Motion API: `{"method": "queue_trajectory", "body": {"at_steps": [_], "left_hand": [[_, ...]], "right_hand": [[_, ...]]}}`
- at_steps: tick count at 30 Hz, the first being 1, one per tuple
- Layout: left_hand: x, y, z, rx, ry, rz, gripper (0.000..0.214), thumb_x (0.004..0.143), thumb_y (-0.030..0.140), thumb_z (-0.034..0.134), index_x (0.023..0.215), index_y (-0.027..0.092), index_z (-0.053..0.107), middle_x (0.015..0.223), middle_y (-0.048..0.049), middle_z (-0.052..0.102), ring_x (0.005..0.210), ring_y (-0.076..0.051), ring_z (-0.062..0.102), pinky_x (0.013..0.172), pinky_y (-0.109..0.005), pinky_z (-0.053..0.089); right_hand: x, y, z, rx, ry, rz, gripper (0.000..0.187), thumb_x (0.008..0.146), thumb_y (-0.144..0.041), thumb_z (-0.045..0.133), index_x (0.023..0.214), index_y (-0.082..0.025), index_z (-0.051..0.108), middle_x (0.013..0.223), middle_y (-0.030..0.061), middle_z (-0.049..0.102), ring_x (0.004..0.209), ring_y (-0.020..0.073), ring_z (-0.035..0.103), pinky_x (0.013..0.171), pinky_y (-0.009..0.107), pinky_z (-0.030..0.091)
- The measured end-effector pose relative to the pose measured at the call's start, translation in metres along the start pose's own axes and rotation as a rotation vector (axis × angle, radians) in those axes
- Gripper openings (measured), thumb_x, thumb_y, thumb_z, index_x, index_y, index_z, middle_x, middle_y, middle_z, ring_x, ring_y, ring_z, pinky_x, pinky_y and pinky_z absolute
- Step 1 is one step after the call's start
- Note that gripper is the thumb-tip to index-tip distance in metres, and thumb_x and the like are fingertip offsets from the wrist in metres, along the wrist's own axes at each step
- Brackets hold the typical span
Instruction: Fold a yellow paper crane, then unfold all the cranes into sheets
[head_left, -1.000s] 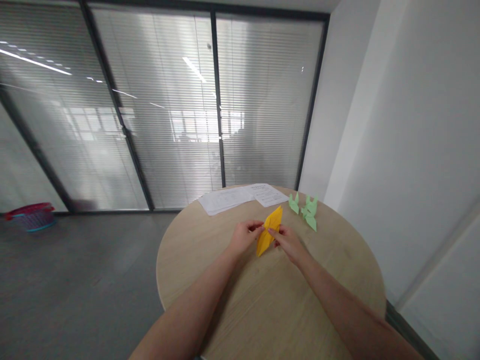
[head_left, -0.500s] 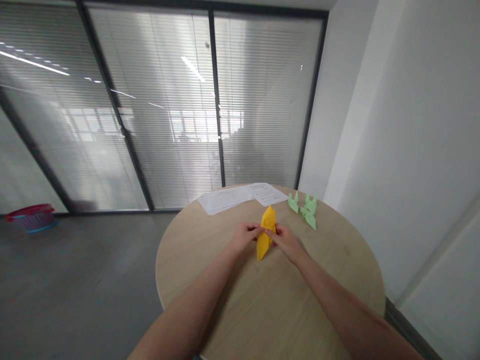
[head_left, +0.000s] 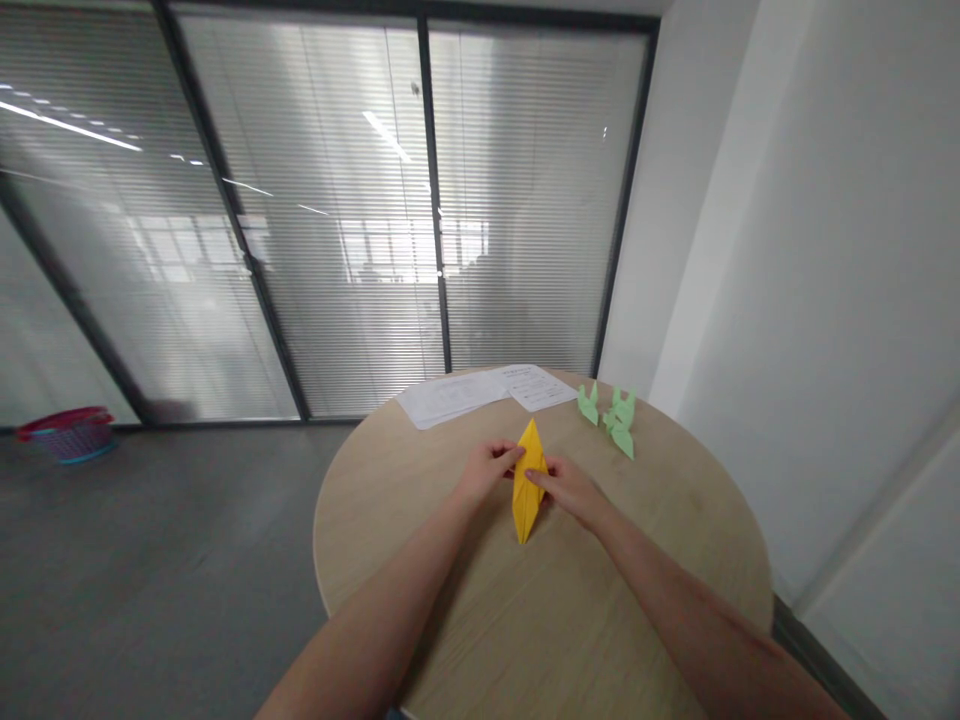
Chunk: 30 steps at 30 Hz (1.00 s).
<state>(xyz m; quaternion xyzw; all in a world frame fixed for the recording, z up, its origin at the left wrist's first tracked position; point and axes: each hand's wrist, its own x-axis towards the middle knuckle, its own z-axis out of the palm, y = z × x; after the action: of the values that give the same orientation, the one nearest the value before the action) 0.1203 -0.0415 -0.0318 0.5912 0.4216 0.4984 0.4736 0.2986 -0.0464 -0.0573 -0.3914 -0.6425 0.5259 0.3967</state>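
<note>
Though creased — pointed yellow paper diamond (head_left: 525,512)

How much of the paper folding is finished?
Done: a few green folded figures sit on the table. In hand: the left hand and right hand pinch a yellow paper, folded into a narrow diamond. Left: it lacks the green ones' upright points, so more folds probably remain.

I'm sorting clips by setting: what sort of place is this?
Probably an office meeting room: glass partitions with blinds, a round wooden table with printed sheets beyond the yellow folded paper.
</note>
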Motion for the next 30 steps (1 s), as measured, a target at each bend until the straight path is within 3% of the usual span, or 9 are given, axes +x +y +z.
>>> {"method": "queue_trajectory", "body": {"at_steps": [5, 9, 22, 30], "left_hand": [[0.000, -0.003, -0.001, 0.011, -0.092, -0.057, 0.049, 0.073, 0.056, 0.077, 0.093, 0.012, 0.076, 0.087, -0.0101, 0.076, 0.074, -0.019, 0.067, 0.069, -0.030, 0.051], [-0.001, -0.005, -0.001, 0.025, -0.167, -0.099, 0.047, 0.073, 0.053, 0.077, 0.095, 0.011, 0.077, 0.090, -0.0104, 0.076, 0.075, -0.019, 0.068, 0.072, -0.030, 0.051], [0.003, -0.009, -0.002, -0.046, -0.075, -0.138, 0.049, 0.066, 0.054, 0.080, 0.089, 0.011, 0.073, 0.083, -0.0085, 0.075, 0.068, -0.016, 0.066, 0.067, -0.029, 0.051], [0.000, -0.009, -0.001, 0.099, -0.162, -0.138, 0.049, 0.071, 0.056, 0.076, 0.091, 0.011, 0.076, 0.083, -0.0086, 0.075, 0.069, -0.018, 0.066, 0.066, -0.028, 0.048]], "right_hand": [[0.004, 0.003, -0.003, 0.012, 0.091, -0.016, 0.037, 0.080, -0.051, 0.069, 0.093, -0.017, 0.073, 0.084, 0.0069, 0.074, 0.063, 0.0170, 0.062, 0.051, 0.024, 0.043], [0.005, 0.002, -0.004, 0.045, 0.150, -0.030, 0.036, 0.078, -0.052, 0.070, 0.091, -0.018, 0.072, 0.084, 0.0071, 0.074, 0.062, 0.0177, 0.062, 0.049, 0.025, 0.044], [0.008, 0.010, -0.004, 0.050, 0.189, -0.079, 0.042, 0.084, -0.058, 0.061, 0.096, -0.019, 0.067, 0.078, 0.0029, 0.069, 0.056, 0.0144, 0.057, 0.047, 0.024, 0.043], [0.006, 0.005, -0.004, -0.017, 0.165, -0.108, 0.038, 0.083, -0.058, 0.062, 0.094, -0.021, 0.068, 0.082, 0.0044, 0.072, 0.069, 0.0205, 0.066, 0.053, 0.027, 0.048]]}}
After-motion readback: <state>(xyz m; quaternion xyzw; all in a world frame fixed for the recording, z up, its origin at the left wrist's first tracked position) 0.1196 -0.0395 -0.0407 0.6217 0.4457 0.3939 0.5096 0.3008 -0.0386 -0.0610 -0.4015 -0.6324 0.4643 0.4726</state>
